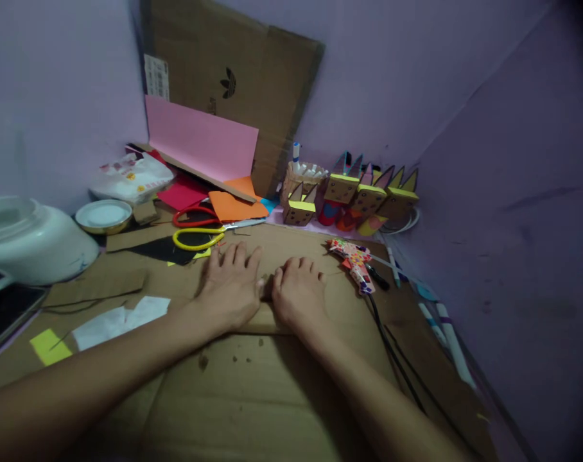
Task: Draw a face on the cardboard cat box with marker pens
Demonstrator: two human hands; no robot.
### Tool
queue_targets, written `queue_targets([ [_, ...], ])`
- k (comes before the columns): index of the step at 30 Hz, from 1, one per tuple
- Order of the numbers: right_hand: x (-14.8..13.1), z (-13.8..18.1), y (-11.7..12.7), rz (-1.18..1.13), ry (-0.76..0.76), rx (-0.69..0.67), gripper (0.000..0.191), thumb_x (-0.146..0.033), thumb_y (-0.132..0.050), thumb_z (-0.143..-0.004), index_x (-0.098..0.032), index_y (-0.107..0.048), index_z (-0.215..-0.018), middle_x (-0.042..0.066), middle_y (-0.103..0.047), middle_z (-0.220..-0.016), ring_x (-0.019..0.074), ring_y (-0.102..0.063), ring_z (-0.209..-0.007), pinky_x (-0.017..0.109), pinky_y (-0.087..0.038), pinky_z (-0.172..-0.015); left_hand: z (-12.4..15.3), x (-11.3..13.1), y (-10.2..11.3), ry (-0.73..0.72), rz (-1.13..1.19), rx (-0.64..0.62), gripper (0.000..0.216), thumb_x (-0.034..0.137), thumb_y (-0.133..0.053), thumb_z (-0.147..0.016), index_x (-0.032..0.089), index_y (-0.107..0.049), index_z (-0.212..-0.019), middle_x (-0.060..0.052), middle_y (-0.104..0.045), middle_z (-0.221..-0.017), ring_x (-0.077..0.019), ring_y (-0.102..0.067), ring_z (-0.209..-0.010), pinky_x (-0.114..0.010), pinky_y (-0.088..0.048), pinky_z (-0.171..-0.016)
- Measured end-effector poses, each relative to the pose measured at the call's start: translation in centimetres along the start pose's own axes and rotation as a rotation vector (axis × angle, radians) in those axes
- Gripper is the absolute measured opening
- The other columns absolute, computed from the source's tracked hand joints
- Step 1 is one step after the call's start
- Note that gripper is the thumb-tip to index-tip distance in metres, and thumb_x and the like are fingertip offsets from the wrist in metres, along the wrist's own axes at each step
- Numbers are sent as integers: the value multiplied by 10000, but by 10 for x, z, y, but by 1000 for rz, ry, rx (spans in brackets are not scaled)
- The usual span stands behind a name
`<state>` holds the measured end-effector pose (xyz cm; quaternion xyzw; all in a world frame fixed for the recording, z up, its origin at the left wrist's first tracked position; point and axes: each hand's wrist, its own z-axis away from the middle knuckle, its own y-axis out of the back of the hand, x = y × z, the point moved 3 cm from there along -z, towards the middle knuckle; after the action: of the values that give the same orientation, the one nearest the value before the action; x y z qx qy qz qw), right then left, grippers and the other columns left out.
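Observation:
A flat cardboard piece (265,319) lies across the larger cardboard sheet (253,398), with both hands on it. My left hand (231,289) rests palm down, its fingers stretched forward and a little apart. Beside it, my right hand (301,295) presses on the piece with its fingers bent and close together. A small dark gap or shadow shows between the two thumbs. What lies under the palms is hidden. Just beyond my left hand are yellow-handled scissors (198,239) and red-handled scissors (195,217).
A patterned glue gun (354,260) with a black cord (392,350) lies to the right, near markers (452,346). Small cardboard animal figures (344,188) stand at the back. Coloured paper (236,204), a white jar (45,240) and paper scraps (121,321) occupy the left.

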<state>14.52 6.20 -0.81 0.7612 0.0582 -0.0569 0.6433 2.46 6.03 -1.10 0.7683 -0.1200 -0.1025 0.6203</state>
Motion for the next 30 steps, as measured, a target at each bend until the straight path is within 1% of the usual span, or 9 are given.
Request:
queue_targets([
  [6,-1,-6,-2,-80,-45,69,325,-245,-412,-902,-9,-614,-995,287,-609,-1010,390,-554,-977,534,-393,-807,-5,1,6,55,5,63,390,218,-412,-855,58,-541,-1187,-250,-604,-1125,-412,-526,-1070,-599,-340,-892],
  [9,-2,0,7,-178,1,108,290,-233,-397,-920,-58,-623,-973,242,-625,-1022,342,-557,-1007,506,-386,-863,1,4,13,45,47,118,340,225,-384,-889,55,-572,-1116,-242,-618,-1087,-389,-542,-1044,-592,-353,-895],
  [14,23,41,37,-460,80,165,345,-217,-283,-966,-151,-618,-918,99,-674,-948,193,-619,-925,301,-460,-827,42,9,30,-101,153,175,361,273,-376,-928,106,-555,-1193,-192,-562,-1267,-322,-492,-1185,-544,-352,-999],
  [17,47,73,50,-605,45,207,412,-277,-224,-989,-151,-614,-957,101,-686,-972,182,-645,-911,277,-490,-780,77,6,44,-245,370,215,369,273,-319,-954,159,-553,-1214,-130,-547,-1315,-255,-449,-1254,-467,-369,-1035],
  [19,56,88,54,-725,49,172,386,-333,-287,-983,-157,-630,-946,90,-693,-952,189,-651,-897,270,-494,-753,87,-3,55,-239,584,257,362,288,-306,-961,172,-589,-1154,-105,-588,-1261,-225,-472,-1235,-420,-374,-1045],
  [21,55,96,56,-847,77,105,337,-351,-365,-964,-167,-647,-938,74,-694,-934,195,-641,-897,271,-480,-756,82,-12,60,-133,679,221,378,336,-305,-952,176,-613,-1101,-87,-627,-1191,-213,-526,-1168,-373,-406,-1016],
  [24,42,98,59,-857,175,-15,287,-313,-418,-940,-160,-660,-914,69,-670,-884,198,-613,-857,290,-450,-751,55,-18,59,17,595,83,406,362,-329,-908,164,-607,-1127,-95,-623,-1196,-227,-560,-1115,-358,-448,-954],
  [27,30,103,60,-726,281,-134,219,-308,-531,-890,-153,-660,-974,67,-611,-874,197,-575,-812,309,-437,-727,30,-12,50,12,484,-17,463,389,-566,-761,146,-615,-1151,-144,-621,-1197,-318,-554,-1114,-429,-437,-935],
  [30,26,115,65,-609,361,-201,214,-321,-670,-800,-179,-650,-959,74,-564,-965,223,-542,-905,341,-435,-780,23,-1,40,-11,414,-138,316,391,-611,-729,190,-685,-962,-108,-713,-922,-309,-642,-881,-375,-476,-726],
])
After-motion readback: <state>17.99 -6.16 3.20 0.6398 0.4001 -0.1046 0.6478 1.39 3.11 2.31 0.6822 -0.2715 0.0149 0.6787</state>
